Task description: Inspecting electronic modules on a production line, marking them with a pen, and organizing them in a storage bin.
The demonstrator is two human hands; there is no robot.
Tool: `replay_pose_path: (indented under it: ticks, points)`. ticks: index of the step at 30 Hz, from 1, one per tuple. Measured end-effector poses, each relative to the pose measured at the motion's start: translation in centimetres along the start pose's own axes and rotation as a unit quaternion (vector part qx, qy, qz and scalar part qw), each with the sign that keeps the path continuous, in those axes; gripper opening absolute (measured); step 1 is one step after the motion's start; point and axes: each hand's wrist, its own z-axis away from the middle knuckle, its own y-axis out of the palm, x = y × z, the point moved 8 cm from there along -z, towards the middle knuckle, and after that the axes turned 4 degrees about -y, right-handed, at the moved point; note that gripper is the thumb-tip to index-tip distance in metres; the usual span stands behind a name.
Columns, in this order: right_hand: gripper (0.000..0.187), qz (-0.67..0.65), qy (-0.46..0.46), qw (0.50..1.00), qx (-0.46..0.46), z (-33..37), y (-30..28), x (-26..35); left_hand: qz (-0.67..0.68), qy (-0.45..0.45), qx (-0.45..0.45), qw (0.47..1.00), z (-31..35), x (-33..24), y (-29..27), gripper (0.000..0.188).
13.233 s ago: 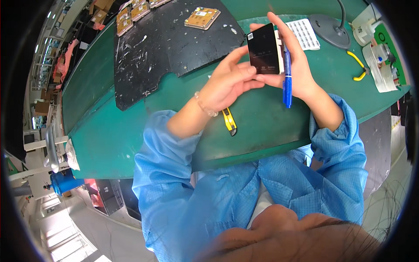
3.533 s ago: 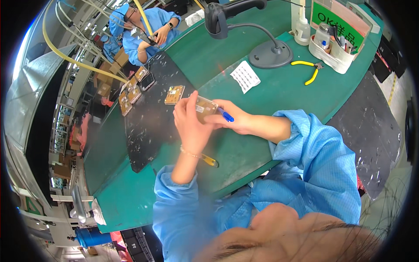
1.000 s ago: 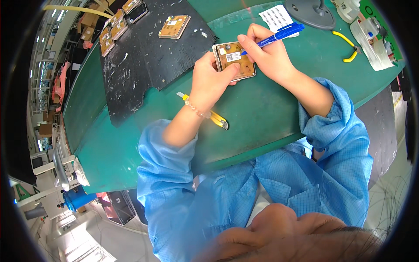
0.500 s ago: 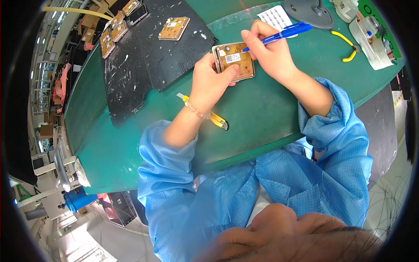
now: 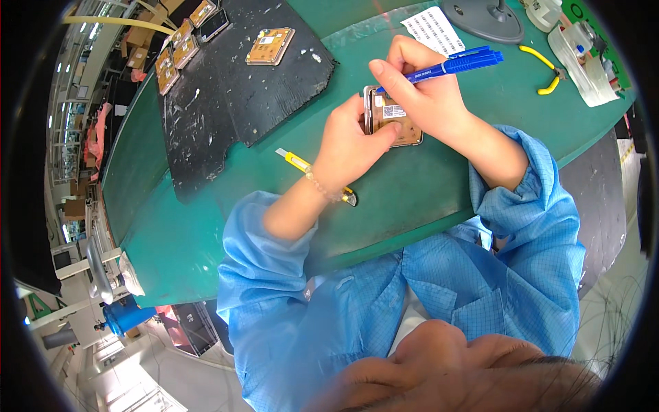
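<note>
Tan rectangular circuit panel (image 5: 392,120) with a white sticker rests on the green bench mat (image 5: 412,199), just in front of you. Your left hand (image 5: 353,147) clasps its near edge; your right hand (image 5: 425,96) pinches a blue pen (image 5: 449,65) over it. It looks thin, stiff and fragile, so hold it by the rim

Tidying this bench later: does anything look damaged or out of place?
The black mat on the green table has a ragged, torn front edge and pale scuffs. A yellow utility knife lies under the left hand's wrist.
</note>
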Motion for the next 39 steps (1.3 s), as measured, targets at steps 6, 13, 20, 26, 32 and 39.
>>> replay_pose_path:
  ticks: [6, 13, 20, 26, 32, 39]
  points:
    - [0.028, 0.021, -0.011, 1.0, -0.001, 0.1, 0.1, -0.1, 0.001, 0.007, 0.001, 1.0, -0.1, 0.5, 0.0, 0.024]
    - [0.024, -0.027, 0.015, 0.999, -0.014, -0.2, -0.3, -0.3, 0.022, 0.003, 0.017, 1.0, -0.1, 0.4, 0.0, 0.025]
    - [0.02, -0.154, 0.115, 0.98, -0.061, -1.5, -3.1, 0.0, 0.139, -0.005, 0.06, 0.988, -0.3, 0.0, -0.3, 0.026]
    - [0.022, -0.086, 0.105, 0.987, -0.08, -2.4, -4.8, -0.1, 0.238, -0.028, 0.085, 0.967, -0.7, 0.4, -1.1, 0.031]
    - [0.024, -0.026, -0.031, 0.999, -0.012, -2.9, -3.5, 1.1, 0.292, -0.034, 0.081, 0.952, -0.8, 0.5, -1.8, 0.03]
    - [0.081, 0.153, -0.145, 0.97, 0.12, -1.6, -0.4, 2.5, 0.337, -0.004, 0.049, 0.94, -1.0, 0.1, -3.0, 0.034]
